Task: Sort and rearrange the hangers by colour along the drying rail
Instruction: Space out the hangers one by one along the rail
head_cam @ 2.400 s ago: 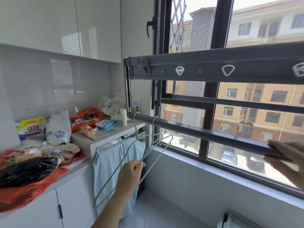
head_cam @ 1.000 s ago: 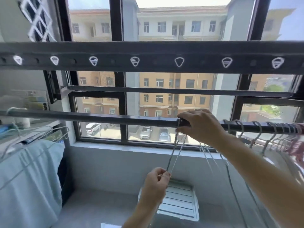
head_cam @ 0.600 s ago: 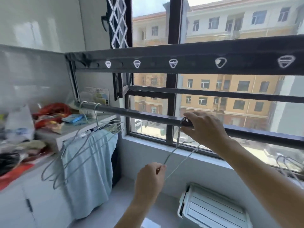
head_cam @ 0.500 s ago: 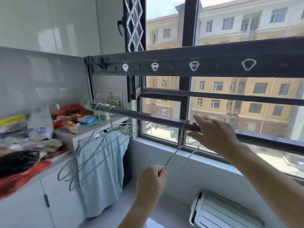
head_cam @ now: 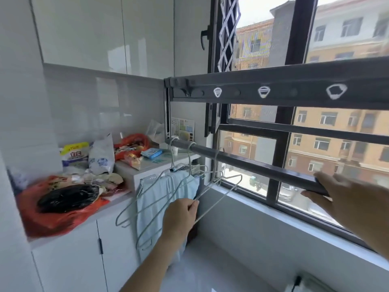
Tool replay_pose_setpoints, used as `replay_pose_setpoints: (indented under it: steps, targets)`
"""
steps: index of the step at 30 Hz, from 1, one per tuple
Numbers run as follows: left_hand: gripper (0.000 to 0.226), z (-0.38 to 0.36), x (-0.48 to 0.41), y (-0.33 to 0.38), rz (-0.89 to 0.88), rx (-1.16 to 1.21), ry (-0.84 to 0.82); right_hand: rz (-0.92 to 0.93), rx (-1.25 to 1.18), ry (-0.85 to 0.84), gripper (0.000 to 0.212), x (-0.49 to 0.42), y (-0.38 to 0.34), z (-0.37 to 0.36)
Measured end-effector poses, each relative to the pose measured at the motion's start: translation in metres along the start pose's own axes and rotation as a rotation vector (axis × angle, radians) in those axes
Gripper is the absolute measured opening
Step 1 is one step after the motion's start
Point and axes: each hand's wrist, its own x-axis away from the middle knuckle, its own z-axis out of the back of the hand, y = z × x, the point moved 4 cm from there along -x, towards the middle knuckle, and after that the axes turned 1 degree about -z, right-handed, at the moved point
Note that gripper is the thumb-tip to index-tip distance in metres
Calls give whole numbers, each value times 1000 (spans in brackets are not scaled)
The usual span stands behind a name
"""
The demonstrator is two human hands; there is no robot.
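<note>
Laundry nook w/ white cabinets and a window. One dark grey round drying rail (head_cam: 252, 163) carries 3 pale wire hangers (head_cam: 217, 181), hooks bunched at its left end, in front of 1 light-blue cloth (head_cam: 155, 199). L hand (head_cam: 181, 216) pinches the lower wire of the rightmost hanger. R hand (head_cam: 347, 199), fingers straight, rests on the rail well to the right. White counter (head_cam: 147, 166): 2 red plastic bags (head_cam: 52, 218).

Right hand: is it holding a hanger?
No: the right hand lies with straight fingers against the drying rail; only the left hand pinches a hanger.
</note>
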Motion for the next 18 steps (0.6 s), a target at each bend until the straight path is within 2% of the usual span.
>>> replay_pose_setpoints:
  steps: [8,14,16,18]
  targets:
    - [49,-11,-18,-14,38,-7,-18,-6,-3,-47,59,-5,11,-25]
    - [41,-11,-19,-26,91,-13,-49,-46,-4,-112,55,-2,10,-20]
    - [45,-3,-21,-23,58,-111,-73,-81,-11,-172,54,-2,10,-15]
    - [46,13,-31,-12,-33,-181,24,-87,2,-187,54,1,9,-14]
